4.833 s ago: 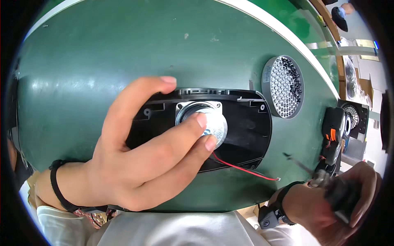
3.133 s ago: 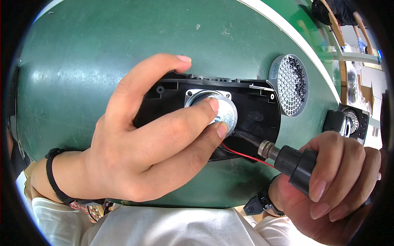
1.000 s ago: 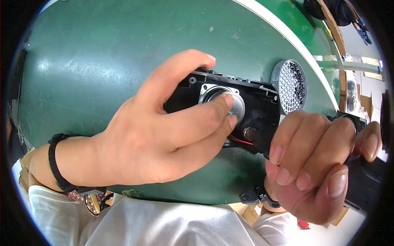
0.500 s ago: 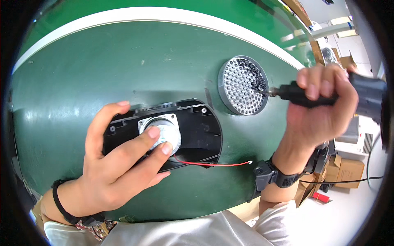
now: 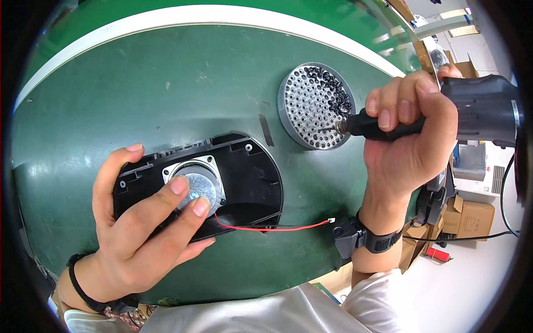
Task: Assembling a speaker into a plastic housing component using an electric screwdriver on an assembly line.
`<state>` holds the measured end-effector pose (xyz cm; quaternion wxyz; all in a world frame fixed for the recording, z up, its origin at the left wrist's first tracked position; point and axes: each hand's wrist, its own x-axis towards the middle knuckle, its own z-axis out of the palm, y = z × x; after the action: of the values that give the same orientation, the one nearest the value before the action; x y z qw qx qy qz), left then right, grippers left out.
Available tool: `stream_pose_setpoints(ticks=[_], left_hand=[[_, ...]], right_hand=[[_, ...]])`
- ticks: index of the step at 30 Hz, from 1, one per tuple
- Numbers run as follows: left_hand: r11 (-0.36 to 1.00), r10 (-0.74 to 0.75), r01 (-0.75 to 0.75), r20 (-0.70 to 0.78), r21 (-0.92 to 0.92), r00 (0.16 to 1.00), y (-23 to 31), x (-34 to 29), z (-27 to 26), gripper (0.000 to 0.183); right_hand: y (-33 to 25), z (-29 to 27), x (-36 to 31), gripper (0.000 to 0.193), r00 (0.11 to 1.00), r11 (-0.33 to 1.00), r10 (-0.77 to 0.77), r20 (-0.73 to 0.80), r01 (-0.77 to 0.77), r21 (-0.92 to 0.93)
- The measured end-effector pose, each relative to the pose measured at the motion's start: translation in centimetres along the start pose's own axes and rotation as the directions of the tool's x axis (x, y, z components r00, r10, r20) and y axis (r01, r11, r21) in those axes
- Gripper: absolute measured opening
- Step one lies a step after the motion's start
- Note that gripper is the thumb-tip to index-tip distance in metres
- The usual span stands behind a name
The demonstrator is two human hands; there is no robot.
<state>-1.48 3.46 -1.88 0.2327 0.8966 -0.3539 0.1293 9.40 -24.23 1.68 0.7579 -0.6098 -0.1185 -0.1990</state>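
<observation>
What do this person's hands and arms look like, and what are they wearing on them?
Both the left hand and the right hand are bare, with no gloves. A narrow black band circles the left wrist. A wider black strap on the right carries a boxy black device. The sleeves look pale, nearly white.

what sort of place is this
Probably an assembly workshop: a round grey tray of small black screws, a black power screwdriver in the right hand, and a silver round speaker in an open black plastic housing.
</observation>
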Motion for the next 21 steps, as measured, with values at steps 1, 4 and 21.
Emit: stream_pose_setpoints(ticks=[1,4,21], left_hand=[[1.000,-0.005,0.005,0.002,0.007,1.000,0.0,0.0,0.0,0.062],[1.000,-0.008,0.008,0.002,0.005,1.000,-0.1,-0.1,0.0,0.063],[1.000,0.008,-0.008,-0.027,0.005,1.000,-0.2,-0.2,0.4,0.066]], right_hand=[[0.1,0.1,0.0,0.030,1.000,1.000,0.001,0.001,-0.001,0.002],[0.1,0.4,0.0,0.030,1.000,0.994,0.003,0.009,-0.002,-0.111],[0.5,-0.7,-0.2,0.028,0.998,0.997,-0.029,0.061,0.033,-0.063]])
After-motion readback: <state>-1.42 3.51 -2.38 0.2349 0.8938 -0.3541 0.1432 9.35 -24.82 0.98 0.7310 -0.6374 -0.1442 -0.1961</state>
